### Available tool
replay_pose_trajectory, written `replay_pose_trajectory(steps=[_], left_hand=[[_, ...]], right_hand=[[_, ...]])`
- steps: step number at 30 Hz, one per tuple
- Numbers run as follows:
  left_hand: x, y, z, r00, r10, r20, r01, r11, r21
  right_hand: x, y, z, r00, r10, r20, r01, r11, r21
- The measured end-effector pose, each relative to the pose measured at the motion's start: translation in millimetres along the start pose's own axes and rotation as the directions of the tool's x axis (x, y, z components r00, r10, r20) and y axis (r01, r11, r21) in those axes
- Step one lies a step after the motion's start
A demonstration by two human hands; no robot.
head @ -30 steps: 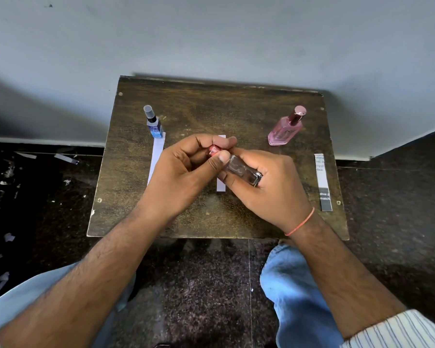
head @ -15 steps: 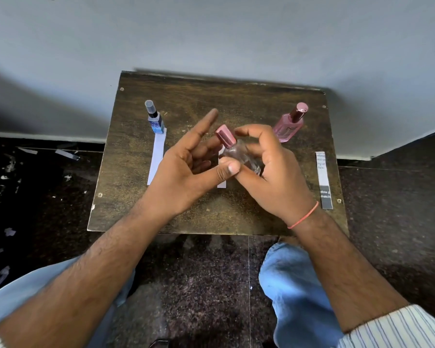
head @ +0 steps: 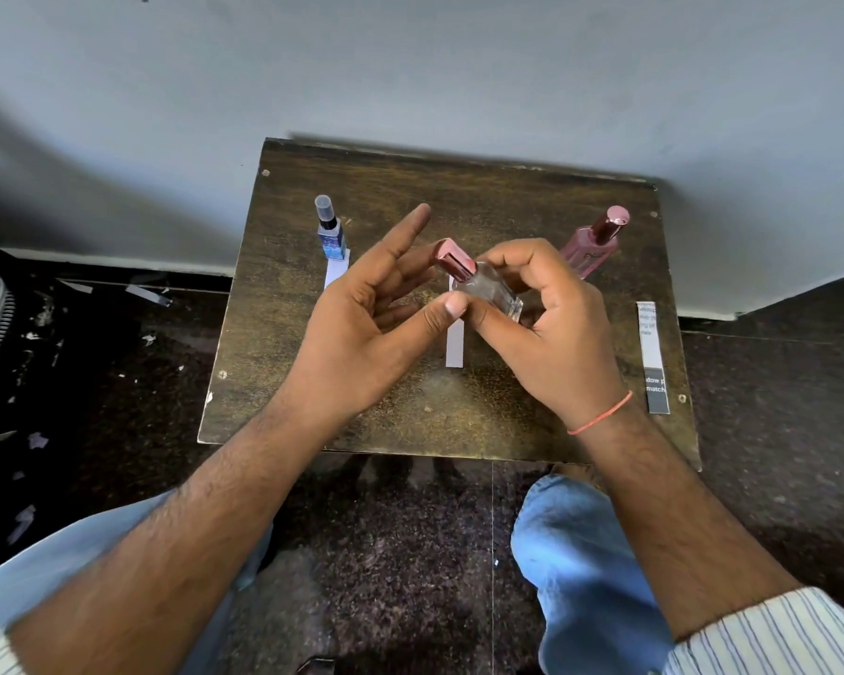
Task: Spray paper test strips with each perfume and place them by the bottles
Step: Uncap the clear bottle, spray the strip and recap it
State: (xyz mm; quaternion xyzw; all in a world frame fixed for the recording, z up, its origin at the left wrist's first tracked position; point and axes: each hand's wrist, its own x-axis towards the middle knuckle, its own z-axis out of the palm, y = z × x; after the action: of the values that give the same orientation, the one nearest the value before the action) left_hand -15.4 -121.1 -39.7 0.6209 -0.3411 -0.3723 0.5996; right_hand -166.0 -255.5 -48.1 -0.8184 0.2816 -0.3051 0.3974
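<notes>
Printed strip (head: 653,357): "dow", "match" legible.

Tabletop (head: 313,392) set against the wall, floor on either side and in front. Far left: small spray bottle (head: 331,231) upright, plain strip (head: 335,272) lying just before it. Far right: tall bottle (head: 593,246) upright, printed strip (head: 654,358) well apart from it near the right edge. Centre: third bottle (head: 483,285) held tilted above the tabletop, between left hand (head: 366,328) and right hand (head: 556,328); middle strip (head: 455,345) lies flat beneath it. Knees below the near edge.
</notes>
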Motion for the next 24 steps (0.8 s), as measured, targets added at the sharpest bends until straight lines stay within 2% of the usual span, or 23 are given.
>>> replay_pose_trajectory(steps=[2, 8, 16, 24], left_hand=[[-1, 2, -1, 0.999, -0.001, -0.046, 0.001, 1.000, -0.001], [0, 0, -7, 0.991, 0.052, -0.122, -0.036, 0.990, 0.134], [-2, -5, -9, 0.999, -0.027, -0.041, 0.034, 0.985, 0.169], [-2, -6, -19, 0.999, -0.049, -0.012, 0.050, 0.976, 0.212]], right_hand=[[4, 1, 2, 0.998, -0.038, -0.043, 0.038, 0.999, -0.006], [12, 4, 7, 0.998, 0.009, -0.064, -0.008, 1.000, 0.014], [24, 19, 8, 0.977, 0.210, -0.033, -0.201, 0.963, 0.181], [29, 20, 14, 0.967, 0.256, 0.008, -0.252, 0.949, 0.190]])
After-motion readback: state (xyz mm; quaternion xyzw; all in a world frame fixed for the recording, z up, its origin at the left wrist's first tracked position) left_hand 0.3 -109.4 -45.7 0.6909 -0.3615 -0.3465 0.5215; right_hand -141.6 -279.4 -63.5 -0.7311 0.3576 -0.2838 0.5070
